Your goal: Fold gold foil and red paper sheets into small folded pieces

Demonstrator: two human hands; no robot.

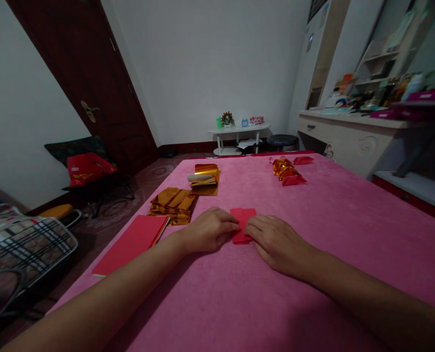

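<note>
A small piece of folded red paper (242,217) lies on the pink cloth in front of me. My left hand (212,229) has its fingers bent together on the paper's left edge. From the other side, my right hand (273,239) pinches the right edge, its thumb hidden below the fingers. Left of my hands is a stack of red paper sheets (131,243), partly behind my left forearm. Just beyond it sits a pile of folded gold foil paper (173,203). More gold foil sheets (205,188), with a pale roll (198,178) on them, lie farther back.
Folded gold and red paper pieces (286,170) lie at the far right of the pink-covered table (334,210). A white side table (235,130) stands by the wall. To the right is a dresser (353,129); at left are a chair with a red bag (88,168) and a plaid bag (26,244).
</note>
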